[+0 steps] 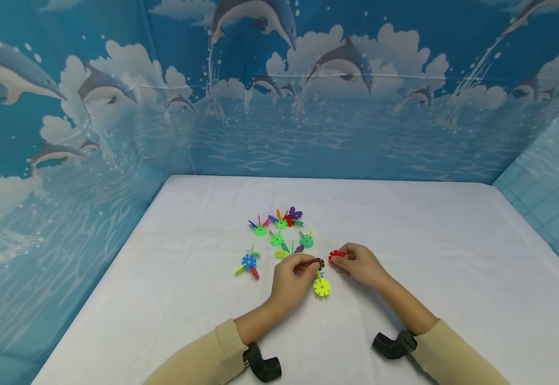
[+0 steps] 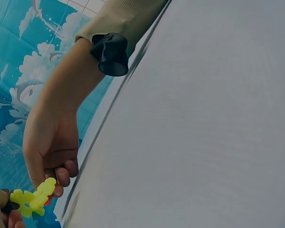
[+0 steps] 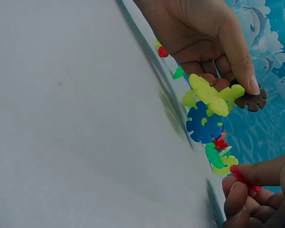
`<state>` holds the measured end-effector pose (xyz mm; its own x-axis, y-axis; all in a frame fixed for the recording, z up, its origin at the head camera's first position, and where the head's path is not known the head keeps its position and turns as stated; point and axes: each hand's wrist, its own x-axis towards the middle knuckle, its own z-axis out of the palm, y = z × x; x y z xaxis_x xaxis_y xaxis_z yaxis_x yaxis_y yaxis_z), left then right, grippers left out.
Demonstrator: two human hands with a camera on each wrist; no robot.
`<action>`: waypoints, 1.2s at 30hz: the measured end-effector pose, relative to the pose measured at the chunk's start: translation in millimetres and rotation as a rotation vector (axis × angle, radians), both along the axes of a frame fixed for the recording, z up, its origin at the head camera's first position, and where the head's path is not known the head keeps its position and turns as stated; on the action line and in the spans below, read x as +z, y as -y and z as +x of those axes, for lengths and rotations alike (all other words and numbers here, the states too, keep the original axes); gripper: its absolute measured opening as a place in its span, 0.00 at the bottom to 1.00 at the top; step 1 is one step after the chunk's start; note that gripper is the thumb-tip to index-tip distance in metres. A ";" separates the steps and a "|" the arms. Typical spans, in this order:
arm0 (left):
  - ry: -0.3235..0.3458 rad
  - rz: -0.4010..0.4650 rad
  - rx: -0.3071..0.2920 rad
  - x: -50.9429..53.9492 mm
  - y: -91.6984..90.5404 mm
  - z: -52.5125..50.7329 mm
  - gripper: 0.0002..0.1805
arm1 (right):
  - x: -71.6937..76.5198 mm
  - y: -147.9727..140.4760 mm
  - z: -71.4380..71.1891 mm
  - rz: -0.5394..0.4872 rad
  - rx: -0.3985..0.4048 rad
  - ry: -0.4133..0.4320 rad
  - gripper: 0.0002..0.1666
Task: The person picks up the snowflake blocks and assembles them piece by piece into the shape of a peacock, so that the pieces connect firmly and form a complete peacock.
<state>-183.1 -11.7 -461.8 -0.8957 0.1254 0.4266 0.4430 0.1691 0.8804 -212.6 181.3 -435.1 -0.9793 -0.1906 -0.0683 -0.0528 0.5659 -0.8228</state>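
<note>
My left hand (image 1: 291, 282) pinches a brown notched plastic disc (image 3: 256, 101) between thumb and fingers. Joined to it are yellow discs (image 1: 321, 287) and a blue disc (image 3: 199, 127), which hang below in the right wrist view. My right hand (image 1: 362, 266) pinches a red notched disc (image 1: 335, 256), held close to the brown one but apart from it. In the left wrist view the red disc (image 2: 48, 201) shows only in part, behind the yellow pieces. Both hands are above the white table.
Beyond the left hand lies a group of joined disc pieces, among them green discs (image 1: 276, 239) and a purple piece (image 1: 296, 213). A separate build around a blue disc (image 1: 249, 260) sits left of the left hand. White cloth (image 1: 452, 240) covers the table; a dolphin-print curtain (image 1: 332, 133) stands behind.
</note>
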 end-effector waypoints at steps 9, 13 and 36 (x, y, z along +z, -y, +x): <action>-0.007 0.008 0.012 32.1 2.1 15.9 0.04 | 9.1 -1.4 14.3 -0.279 0.055 0.153 0.12; -0.032 0.005 0.018 35.2 2.9 17.4 0.04 | 12.3 -1.7 18.8 -0.358 0.094 0.188 0.14; -0.064 -0.055 -0.074 -2.0 2.5 -3.0 0.03 | 8.9 3.3 29.6 -0.542 0.260 0.293 0.10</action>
<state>-186.2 -14.2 -463.8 -0.8542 0.2153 0.4733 0.5111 0.1812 0.8402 -183.0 178.0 -426.3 -0.8527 -0.4998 -0.1523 0.1373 0.0669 -0.9883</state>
